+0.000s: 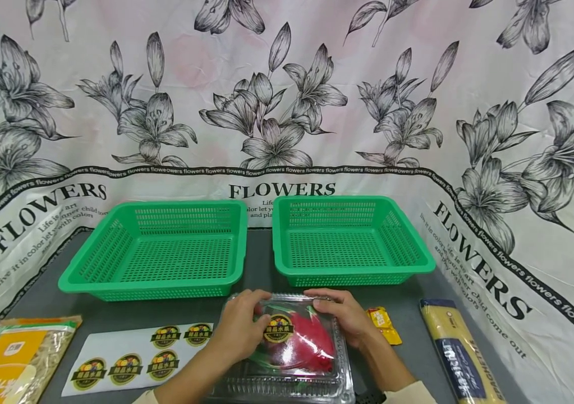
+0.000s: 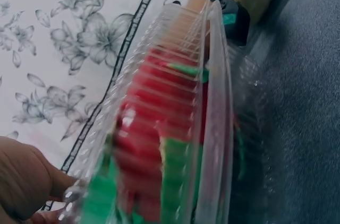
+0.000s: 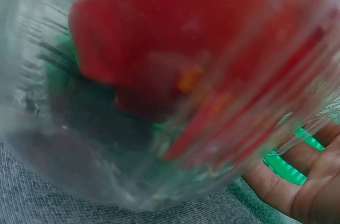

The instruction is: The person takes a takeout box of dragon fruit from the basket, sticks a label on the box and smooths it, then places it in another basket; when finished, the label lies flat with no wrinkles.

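A clear plastic clamshell box [image 1: 287,387] stands on the dark table in front of me in the head view. Inside lies a red dragon fruit [image 1: 312,342] with green scales, and a round black-and-gold sticker [image 1: 278,329] is on the lid. My left hand [image 1: 240,328] holds the box's far left corner, thumb on the lid beside the sticker. At the far right corner my right hand [image 1: 351,318] grips the rim, thumb on top. The left wrist view shows the left hand [image 2: 26,181] at the box's ridged side; the right wrist view is blurred.
Two green baskets [image 1: 238,252] [image 1: 276,247] stand at the back. On the left lie a sticker sheet [image 1: 115,343] and a bag of grain-like food [image 1: 19,359]. To the right are a small yellow packet [image 1: 385,325] and a spaghetti pack [image 1: 460,353]. Flower-printed cloth [image 1: 287,140] hangs behind.
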{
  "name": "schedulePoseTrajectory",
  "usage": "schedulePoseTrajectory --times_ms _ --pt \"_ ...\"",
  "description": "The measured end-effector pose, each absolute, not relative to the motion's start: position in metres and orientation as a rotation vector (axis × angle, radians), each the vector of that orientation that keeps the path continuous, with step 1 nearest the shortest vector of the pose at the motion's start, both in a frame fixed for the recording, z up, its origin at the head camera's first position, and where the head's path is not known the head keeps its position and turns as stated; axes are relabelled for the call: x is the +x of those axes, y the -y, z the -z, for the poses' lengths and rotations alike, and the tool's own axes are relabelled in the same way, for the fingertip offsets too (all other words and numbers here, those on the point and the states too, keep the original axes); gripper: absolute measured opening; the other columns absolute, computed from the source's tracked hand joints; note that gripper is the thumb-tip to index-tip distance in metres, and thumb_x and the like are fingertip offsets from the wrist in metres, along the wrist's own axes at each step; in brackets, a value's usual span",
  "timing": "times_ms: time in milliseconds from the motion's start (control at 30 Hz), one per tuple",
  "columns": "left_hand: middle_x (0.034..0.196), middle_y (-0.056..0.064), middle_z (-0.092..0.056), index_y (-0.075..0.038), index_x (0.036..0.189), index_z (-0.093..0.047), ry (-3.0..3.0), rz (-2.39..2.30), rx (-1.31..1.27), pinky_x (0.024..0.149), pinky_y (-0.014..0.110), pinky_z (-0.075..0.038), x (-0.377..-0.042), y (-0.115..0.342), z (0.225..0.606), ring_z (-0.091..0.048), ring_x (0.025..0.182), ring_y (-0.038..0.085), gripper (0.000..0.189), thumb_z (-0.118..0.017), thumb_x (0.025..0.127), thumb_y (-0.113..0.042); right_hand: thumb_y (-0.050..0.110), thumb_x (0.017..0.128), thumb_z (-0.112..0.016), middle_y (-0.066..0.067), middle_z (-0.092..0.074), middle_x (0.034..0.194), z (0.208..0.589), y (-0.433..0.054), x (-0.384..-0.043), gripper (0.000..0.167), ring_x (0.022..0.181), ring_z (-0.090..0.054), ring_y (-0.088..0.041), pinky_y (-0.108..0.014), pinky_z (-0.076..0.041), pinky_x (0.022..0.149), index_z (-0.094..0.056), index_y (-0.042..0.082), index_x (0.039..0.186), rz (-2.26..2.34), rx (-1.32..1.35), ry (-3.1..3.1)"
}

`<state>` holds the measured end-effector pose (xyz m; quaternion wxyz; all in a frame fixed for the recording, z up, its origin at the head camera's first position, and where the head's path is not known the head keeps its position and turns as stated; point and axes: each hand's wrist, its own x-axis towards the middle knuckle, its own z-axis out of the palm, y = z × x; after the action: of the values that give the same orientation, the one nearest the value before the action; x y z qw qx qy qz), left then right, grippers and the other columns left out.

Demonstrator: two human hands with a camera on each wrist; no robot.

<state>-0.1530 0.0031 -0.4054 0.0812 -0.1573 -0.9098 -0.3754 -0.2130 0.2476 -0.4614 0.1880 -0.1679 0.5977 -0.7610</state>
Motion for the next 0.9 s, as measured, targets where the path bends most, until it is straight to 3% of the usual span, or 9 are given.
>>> schedulePoseTrajectory --times_ms 500,700,900 --pt "0.09 -0.002 -0.052 -0.008 0.131 -0.058 2.802 1.225 -0.658 0.064 0.03 -0.045 -0.147 0.016 0.399 -0.049 0.077 0.014 0.049 -0.072 0.084 0.0 0.007 0.093 -0.06 -0.015 -0.065 0.11 0.459 -0.246 -0.211 0.027 0.083 -0.067 -0.023 -0.039 -0.056 0.07 -0.071 0.01 0.118 2.134 -0.445 -1.69" --pt "0.097 0.0 -0.052 -0.012 0.134 -0.055 2.846 1.233 -0.67 0.066 0.036 -0.045 -0.147 0.012 0.394 -0.051 0.084 0.019 0.058 -0.079 0.082 -0.018 0.007 0.093 -0.06 -0.014 -0.065 0.111 0.457 -0.245 -0.211 0.027 0.086 -0.066 -0.025 -0.04 -0.056 0.071 -0.072 0.013 0.117 2.136 -0.461 -1.683" --pt "0.101 0.001 -0.051 -0.011 0.135 -0.055 2.874 1.105 -0.581 0.066 0.036 -0.046 -0.148 -0.001 0.394 -0.051 0.084 0.016 0.07 -0.08 0.078 -0.042 0.006 0.095 -0.058 -0.014 -0.064 0.112 0.457 -0.244 -0.213 0.028 0.088 -0.065 -0.025 -0.04 -0.056 0.072 -0.072 0.013 0.117 2.138 -0.48 -1.679"
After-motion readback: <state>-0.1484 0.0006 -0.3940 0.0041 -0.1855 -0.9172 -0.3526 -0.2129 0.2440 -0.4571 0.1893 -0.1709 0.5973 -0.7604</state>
